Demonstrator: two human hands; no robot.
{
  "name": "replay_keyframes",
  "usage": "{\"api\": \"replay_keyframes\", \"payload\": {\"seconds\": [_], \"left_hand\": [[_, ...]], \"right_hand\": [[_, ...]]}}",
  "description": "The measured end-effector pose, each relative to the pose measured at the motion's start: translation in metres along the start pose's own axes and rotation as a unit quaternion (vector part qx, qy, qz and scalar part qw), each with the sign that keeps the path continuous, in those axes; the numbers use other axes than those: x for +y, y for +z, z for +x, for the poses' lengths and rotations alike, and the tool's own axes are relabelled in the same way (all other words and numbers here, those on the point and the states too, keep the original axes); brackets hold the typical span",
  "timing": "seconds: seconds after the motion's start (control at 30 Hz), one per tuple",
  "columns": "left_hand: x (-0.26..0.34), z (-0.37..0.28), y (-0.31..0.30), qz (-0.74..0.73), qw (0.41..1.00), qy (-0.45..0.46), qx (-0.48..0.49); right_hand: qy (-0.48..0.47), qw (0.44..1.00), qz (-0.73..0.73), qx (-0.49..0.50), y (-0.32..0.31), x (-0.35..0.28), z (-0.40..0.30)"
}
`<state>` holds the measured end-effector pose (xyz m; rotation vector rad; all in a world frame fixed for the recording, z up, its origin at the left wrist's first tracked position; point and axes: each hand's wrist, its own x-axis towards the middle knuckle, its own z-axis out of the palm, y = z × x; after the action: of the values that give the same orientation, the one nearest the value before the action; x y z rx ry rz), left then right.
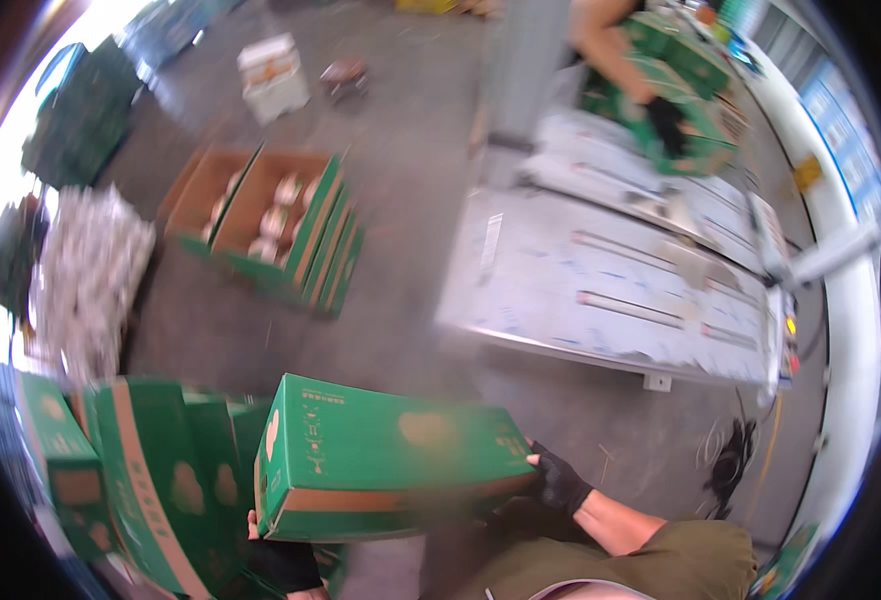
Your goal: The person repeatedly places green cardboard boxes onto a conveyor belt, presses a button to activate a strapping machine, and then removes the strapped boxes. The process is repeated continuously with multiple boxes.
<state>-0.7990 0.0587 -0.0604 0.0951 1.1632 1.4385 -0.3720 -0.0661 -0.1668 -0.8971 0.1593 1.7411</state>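
Note:
A green cardboard carton (pixel 380 442) taped with a brown strip along its side is held in front of my body. My right hand (pixel 560 478), in a black fingerless glove, grips its right end. At the lower left corner my left hand (pixel 283 559), also gloved, supports it from below, with its fingertips showing at the edge. Just left of the held carton stand several similar green cartons (pixel 155 457), close to my left hand. A blurred patch covers part of the carton's middle.
A metal-topped packing table (pixel 530 277) stands ahead right, by a grey column (pixel 526 75). Beyond it a co-worker's gloved hand (pixel 667 127) touches a green carton (pixel 699 154). Open cartons (pixel 223 206) holding round items sit on the floor, near a wrapped stack (pixel 87 277). Cables (pixel 729 465) lie at right.

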Motion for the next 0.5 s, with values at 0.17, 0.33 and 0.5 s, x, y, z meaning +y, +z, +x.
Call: {"api": "replay_keyframes", "payload": {"seconds": [0.17, 0.33, 0.5], "left_hand": [[0.027, -0.088, 0.168, 0.144, 0.973, 0.109, -0.142], [-0.040, -0.132, 0.322, 0.192, 0.872, 0.122, -0.433], [-0.167, -0.163, 0.471, 0.260, 0.857, 0.053, -0.442]], "right_hand": [[-0.152, 0.984, 0.095, 0.012, 0.015, -0.039, -0.143], [-0.362, 0.904, -0.183, 0.133, 0.001, -0.102, -0.224], [-0.370, 0.913, -0.082, 0.148, -0.040, -0.175, -0.273]]}}
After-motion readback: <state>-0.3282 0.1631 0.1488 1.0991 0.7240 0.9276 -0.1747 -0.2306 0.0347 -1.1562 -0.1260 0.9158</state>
